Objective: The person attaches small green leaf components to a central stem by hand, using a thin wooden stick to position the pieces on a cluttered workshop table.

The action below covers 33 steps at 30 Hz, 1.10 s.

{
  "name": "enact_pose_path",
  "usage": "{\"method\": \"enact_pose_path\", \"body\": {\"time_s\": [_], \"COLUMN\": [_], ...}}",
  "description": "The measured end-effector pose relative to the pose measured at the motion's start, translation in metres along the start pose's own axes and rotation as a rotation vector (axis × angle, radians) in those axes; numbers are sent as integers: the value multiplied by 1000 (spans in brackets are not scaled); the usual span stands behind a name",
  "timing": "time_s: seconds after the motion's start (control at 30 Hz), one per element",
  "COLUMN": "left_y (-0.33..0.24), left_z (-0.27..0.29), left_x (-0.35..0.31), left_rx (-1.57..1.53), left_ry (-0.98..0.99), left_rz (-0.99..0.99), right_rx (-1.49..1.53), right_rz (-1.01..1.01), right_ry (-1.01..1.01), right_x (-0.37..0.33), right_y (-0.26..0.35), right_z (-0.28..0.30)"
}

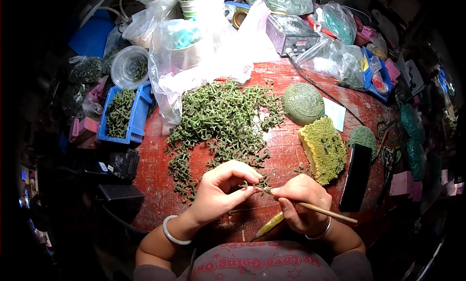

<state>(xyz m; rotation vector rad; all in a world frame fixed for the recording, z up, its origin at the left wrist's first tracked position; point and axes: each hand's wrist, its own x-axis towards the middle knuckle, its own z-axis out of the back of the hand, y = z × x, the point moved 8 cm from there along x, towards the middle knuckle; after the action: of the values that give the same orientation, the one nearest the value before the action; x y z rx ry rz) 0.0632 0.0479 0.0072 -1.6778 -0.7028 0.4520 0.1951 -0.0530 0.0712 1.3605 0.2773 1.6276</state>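
Left hand [218, 190], lower center, grip pinching a green piece [244, 184], probably, mostly hidden; right hand [303, 203] grips stick [331, 213], tip at piece. Step: apparently working piece. Next likely needs steady pinch, fine stick control.

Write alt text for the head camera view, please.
A person's left hand pinches a small green piece while the right hand holds a slim wooden tool close to it, over a worn red table. Ahead lies a heap of similar green pieces; a yellow sponge-like block sits to the right.
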Motion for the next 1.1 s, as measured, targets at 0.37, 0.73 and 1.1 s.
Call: {"method": "enact_pose_path", "body": {"time_s": [0.37, 0.73, 1.1], "left_y": [1, 2, 11], "left_z": [0, 0, 3], "left_x": [0, -3, -8], "left_rx": [-12, 20, -404], "left_ry": [4, 23, -72], "left_rz": [44, 31, 344], "right_rx": [-24, 2, -269], "right_rz": [10, -156, -238], "right_ry": [41, -47, 308], "right_x": [0, -3, -8], "right_y": [0, -9, -46], "right_z": [-3, 2, -27]}}
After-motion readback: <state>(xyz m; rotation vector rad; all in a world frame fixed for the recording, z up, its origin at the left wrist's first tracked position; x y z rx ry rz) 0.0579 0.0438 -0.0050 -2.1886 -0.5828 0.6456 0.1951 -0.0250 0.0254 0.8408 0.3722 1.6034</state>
